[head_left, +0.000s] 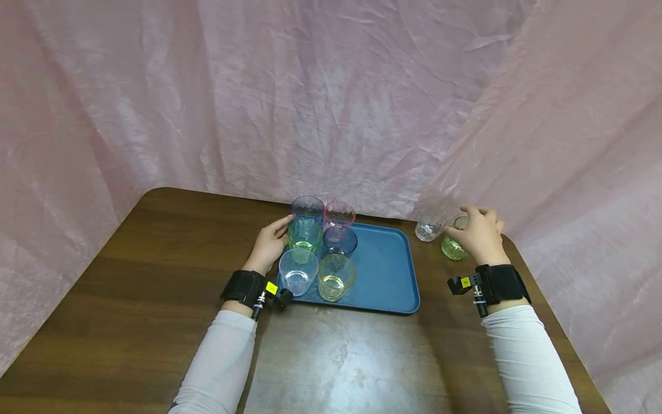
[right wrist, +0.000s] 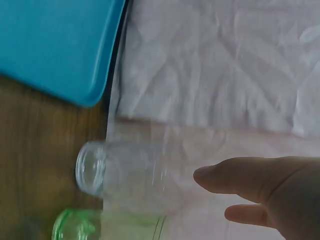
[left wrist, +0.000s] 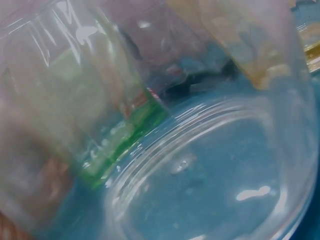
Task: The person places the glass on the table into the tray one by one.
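Note:
On the left part of a blue tray [head_left: 388,270] stand several tumblers in two columns: blue-tinted [head_left: 307,206], green [head_left: 304,236] and clear [head_left: 298,279] on the left, pink [head_left: 339,211], dark-tinted [head_left: 339,240] and yellow [head_left: 335,280] on the right. My left hand [head_left: 267,246] is at the left side of the blue-tinted and green tumblers, fingers extended towards them; contact is unclear. Off the tray at right, my right hand [head_left: 481,233] hovers with parted fingers over a second green tumbler [head_left: 454,248]. Beside that one stands another clear tumbler [right wrist: 127,172].
The wooden table [head_left: 155,287] has a rounded far-left corner. A pink curtain [head_left: 331,103] hangs right behind the far edge, close to the tumblers. The right part of the tray shows its bare surface.

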Demonstrator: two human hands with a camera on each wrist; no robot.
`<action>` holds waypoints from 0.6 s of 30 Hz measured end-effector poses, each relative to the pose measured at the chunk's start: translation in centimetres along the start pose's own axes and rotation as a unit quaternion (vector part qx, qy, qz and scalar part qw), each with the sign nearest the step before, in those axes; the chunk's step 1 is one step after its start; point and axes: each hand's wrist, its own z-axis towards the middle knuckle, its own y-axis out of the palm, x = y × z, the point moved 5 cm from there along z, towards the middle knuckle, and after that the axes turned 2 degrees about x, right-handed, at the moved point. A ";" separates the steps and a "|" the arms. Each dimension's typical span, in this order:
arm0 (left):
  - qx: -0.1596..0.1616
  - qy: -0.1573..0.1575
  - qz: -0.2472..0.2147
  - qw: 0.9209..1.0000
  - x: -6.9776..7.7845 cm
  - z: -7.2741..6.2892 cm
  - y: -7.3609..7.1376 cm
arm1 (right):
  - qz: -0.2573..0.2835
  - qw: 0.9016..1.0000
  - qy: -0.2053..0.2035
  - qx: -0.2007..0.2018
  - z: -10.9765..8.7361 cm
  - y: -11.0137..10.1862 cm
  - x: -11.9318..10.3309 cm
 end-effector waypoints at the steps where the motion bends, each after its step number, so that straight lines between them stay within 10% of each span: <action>1: 0.001 0.001 -0.001 1.000 0.0 0.0 0.0 | -0.002 1.000 0.005 -0.004 0.2 -0.2 0.5; 18: 0.003 -0.003 -0.003 1.000 0.2 -0.1 0.1 | -0.028 0.994 -0.009 -0.104 2.1 -1.2 4.7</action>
